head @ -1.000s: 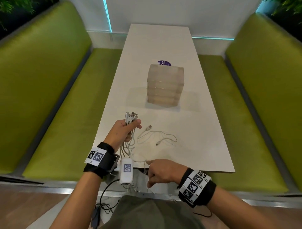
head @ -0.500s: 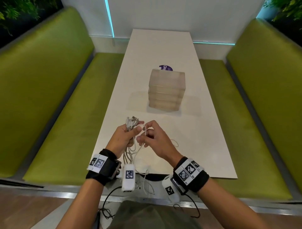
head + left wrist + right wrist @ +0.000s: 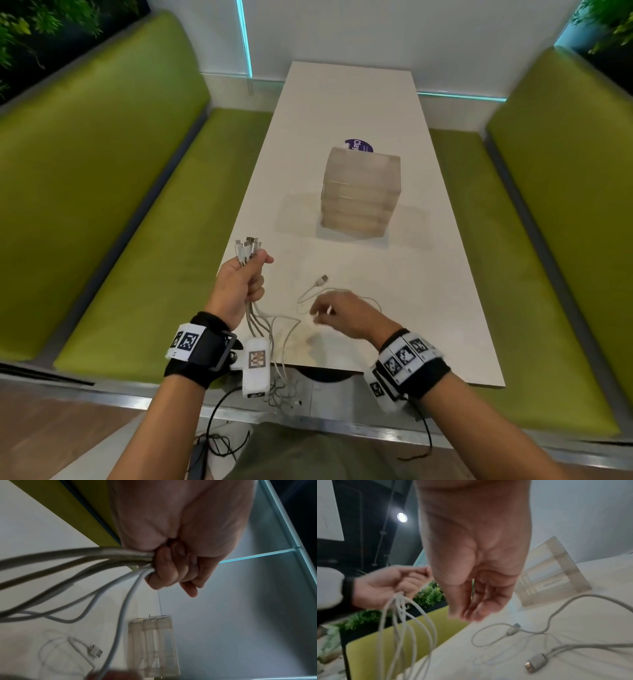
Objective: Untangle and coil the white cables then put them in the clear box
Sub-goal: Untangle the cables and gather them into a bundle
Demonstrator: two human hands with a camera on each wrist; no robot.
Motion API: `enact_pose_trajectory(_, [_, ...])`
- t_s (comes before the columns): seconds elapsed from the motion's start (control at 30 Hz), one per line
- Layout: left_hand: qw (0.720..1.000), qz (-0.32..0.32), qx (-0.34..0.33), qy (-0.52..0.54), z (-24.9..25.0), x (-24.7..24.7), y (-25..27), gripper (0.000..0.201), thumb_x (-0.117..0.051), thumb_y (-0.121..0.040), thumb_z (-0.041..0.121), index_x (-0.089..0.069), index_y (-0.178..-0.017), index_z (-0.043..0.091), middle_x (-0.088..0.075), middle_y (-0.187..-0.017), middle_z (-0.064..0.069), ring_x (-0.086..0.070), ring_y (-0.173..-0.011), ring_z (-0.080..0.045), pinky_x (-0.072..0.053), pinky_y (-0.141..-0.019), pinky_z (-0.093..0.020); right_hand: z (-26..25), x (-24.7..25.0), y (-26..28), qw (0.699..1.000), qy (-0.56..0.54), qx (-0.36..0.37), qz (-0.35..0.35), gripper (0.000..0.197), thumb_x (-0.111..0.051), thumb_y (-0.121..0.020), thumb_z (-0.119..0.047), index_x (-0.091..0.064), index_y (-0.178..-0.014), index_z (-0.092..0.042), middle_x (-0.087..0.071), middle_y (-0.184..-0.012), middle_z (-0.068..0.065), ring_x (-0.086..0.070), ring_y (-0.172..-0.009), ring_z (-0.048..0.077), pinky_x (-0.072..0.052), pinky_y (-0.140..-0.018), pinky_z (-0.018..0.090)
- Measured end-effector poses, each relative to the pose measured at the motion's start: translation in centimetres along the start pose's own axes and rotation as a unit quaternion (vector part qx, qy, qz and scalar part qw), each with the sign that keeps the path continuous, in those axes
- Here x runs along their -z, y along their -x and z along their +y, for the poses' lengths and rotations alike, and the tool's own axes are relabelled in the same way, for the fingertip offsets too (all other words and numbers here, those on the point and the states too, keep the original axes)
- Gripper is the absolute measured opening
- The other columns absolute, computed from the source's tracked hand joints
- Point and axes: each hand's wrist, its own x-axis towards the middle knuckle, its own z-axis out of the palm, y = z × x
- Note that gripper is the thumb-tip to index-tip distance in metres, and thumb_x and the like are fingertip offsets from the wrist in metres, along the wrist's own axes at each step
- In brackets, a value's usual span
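Nearest the person, loose ends of the bundle of white cables [image 3: 263, 329] hang down past the near edge of the desk [image 3: 428, 308], trailing below the wrist band. Above them, over the near left corner of the desk, the left hand [image 3: 239, 281] is raised with its fingers [image 3: 164, 572] curled tight round that bundle; the left wrist view shows several cords running out from under the closed fingers, and the head view shows the plugs fanning out above the fist.

Just right of that corner, the right hand [image 3: 346, 313] hovers palm down over the desk, blurred. In the right wrist view its fingers [image 3: 481, 601] hang loosely bent and close together with nothing between them. Whether it touches the cord beneath it cannot be told.

Under and just beyond the right hand lies a single loose cable [image 3: 317, 287], looped on the desk, its plug pointing away toward the middle of the desk.

Farther along, near the middle of the desk, stands the clear box [image 3: 359, 195], upright and apart from every cable. Just behind it, partly hidden, is a purple sticker [image 3: 359, 146].

Green benches [image 3: 113, 219] run along both long sides of the desk.
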Motion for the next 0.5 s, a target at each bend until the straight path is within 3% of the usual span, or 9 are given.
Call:
enact_pose_trajectory(0.1, [1.000, -0.006, 0.002, -0.007, -0.4, -0.9, 0.1, 0.017, -0.052, -0.096, 0.015, -0.058, -0.082, 0.008, -0.024, -0.049, 0.010, -0.019, -0.040, -0.006, -0.018, -0.037, -0.018, 0.5, -0.1, -3.6, 0.993, 0.026, -0.019, 0.110, 0.025, -0.056, -0.092, -0.032, -0.067, -0.102, -0.012, -0.063, -0.102, 0.009, -0.057, -0.096, 0.026, -0.047, -0.082, 0.037])
enact_pose_trajectory(0.27, [1.000, -0.013, 0.006, 0.014, -0.8, -1.4, 0.2, 0.012, -0.050, -0.095, 0.009, -0.056, -0.085, 0.008, -0.026, -0.050, 0.008, -0.021, -0.042, -0.008, -0.022, -0.039, -0.019, 0.5, -2.0, -7.1, 0.975, 0.197, -0.083, 0.054, 0.053, -0.054, -0.084, -0.061, -0.062, -0.101, -0.011, -0.067, -0.100, 0.012, -0.058, -0.096, 0.030, -0.041, -0.078, 0.036])
enact_pose_trajectory(0.37, [0.999, -0.002, 0.007, 0.034, -0.7, -1.2, 0.0, 0.012, -0.049, -0.095, 0.008, -0.055, -0.085, 0.009, -0.027, -0.052, 0.007, -0.022, -0.044, -0.008, -0.022, -0.039, -0.019, 0.8, -3.5, -7.2, 0.971, 0.218, -0.087, 0.054, 0.039, -0.058, -0.087, -0.041, -0.055, -0.107, -0.007, -0.066, -0.103, 0.015, -0.060, -0.097, 0.033, -0.038, -0.074, 0.034])
enact_pose_trajectory(0.43, [0.999, 0.008, 0.014, 0.047, -0.6, -0.9, -0.2, 0.014, -0.047, -0.096, 0.008, -0.055, -0.085, 0.009, -0.028, -0.053, 0.006, -0.023, -0.044, -0.008, -0.021, -0.040, -0.019, 1.0, -4.1, -7.1, 0.969, 0.226, -0.085, 0.062, 0.025, -0.049, -0.092, -0.020, -0.052, -0.110, -0.004, -0.065, -0.106, 0.018, -0.061, -0.097, 0.035, -0.036, -0.070, 0.033])
enact_pose_trajectory(0.5, [0.998, 0.010, 0.021, 0.056, -0.8, -0.8, -0.4, 0.017, -0.045, -0.098, 0.010, -0.055, -0.084, 0.009, -0.029, -0.053, 0.006, -0.024, -0.044, -0.008, -0.023, -0.041, -0.019, 1.0, -4.2, -6.7, 0.963, 0.248, -0.089, 0.059, 0.023, -0.043, -0.091, -0.008, -0.051, -0.111, -0.001, -0.064, -0.108, 0.020, -0.061, -0.097, 0.035, -0.038, -0.071, 0.034])
